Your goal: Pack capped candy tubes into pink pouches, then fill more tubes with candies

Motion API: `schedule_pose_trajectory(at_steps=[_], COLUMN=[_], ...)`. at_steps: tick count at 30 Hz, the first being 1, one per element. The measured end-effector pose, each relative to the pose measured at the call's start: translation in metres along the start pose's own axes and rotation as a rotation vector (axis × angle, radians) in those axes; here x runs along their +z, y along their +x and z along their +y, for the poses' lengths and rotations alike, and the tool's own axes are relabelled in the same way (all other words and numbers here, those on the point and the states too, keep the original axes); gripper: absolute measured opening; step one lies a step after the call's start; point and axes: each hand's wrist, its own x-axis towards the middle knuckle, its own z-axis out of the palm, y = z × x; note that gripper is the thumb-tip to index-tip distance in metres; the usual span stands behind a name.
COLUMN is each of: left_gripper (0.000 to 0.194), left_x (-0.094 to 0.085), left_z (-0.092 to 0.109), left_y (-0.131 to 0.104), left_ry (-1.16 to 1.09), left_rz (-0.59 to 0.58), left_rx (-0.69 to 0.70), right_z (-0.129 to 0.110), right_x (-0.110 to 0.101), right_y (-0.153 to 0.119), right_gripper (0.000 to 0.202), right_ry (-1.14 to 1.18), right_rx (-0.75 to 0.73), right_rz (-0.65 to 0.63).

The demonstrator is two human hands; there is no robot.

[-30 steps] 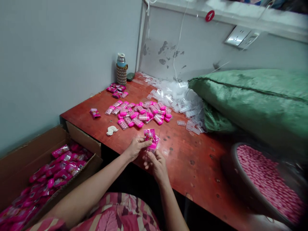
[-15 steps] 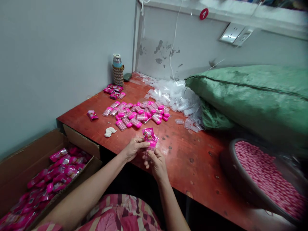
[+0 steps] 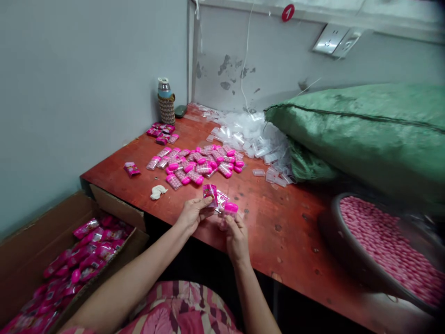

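Observation:
Over the front edge of the red table (image 3: 264, 236), my left hand (image 3: 193, 214) is closed on a pink printed wrapper (image 3: 210, 194). Just to its right, my right hand (image 3: 238, 235) pinches a small clear candy box with a pink cap (image 3: 230, 208), its cap end up. A shiny silver-and-pink wrapper piece (image 3: 221, 200) shows between the hands; which hand holds it I cannot tell. Beyond my hands lies a heap of filled candy boxes with pink caps (image 3: 194, 166). A crumpled white tissue (image 3: 158, 191) and a single pink packet (image 3: 131, 169) lie to the left.
At lower left stands a cardboard box (image 3: 116, 202) with many pink packets. Empty clear boxes (image 3: 257, 139) are piled at the back beside a large green sack (image 3: 361, 125). A dark basin (image 3: 335, 232) of pink candies (image 3: 385, 246) sits at right. A bottle (image 3: 166, 103) stands by the wall.
My hands have moved apart. The capped candy box in my right hand has shifted right, away from the wrapper in my left, and the silvery piece now shows between them. The camera view has shifted slightly.

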Motion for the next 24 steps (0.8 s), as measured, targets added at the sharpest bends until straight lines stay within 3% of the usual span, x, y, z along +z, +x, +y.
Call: schedule_pose_trajectory(at_steps=[4,7,10,15,21,24], left_gripper=[0.022,0.022,0.024,0.020,0.016,0.012], left_x=[0.005,0.006,0.004,0.002,0.000,-0.001], left_z=[-0.008,-0.011,-0.010,-0.008,-0.015,-0.016], left_y=[-0.007,-0.013,-0.014,-0.007,0.004,0.007], left_ry=[0.153,0.295,0.393,0.297,0.038,-0.094], left_rz=[-0.100,-0.195,-0.231,-0.172,0.073,0.129], left_rx=[-0.001,0.001,-0.007,0.087,-0.054,-0.082], right_z=[-0.017,-0.026,-0.026,-0.022,-0.021,-0.018], right_x=[-0.006,-0.010,-0.012,-0.012,-0.018,-0.020], right_y=[0.015,0.022,0.026,0.029,0.017,-0.005], right_gripper=[0.013,0.011,0.010,0.014,0.025,0.025], right_ry=[0.093,0.033,-0.007,-0.144,-0.208,-0.208], right_rx=[0.065,0.111,0.079,0.101,0.042,0.101], right_rz=[-0.034,-0.116,-0.115,-0.172,-0.026,-0.051])
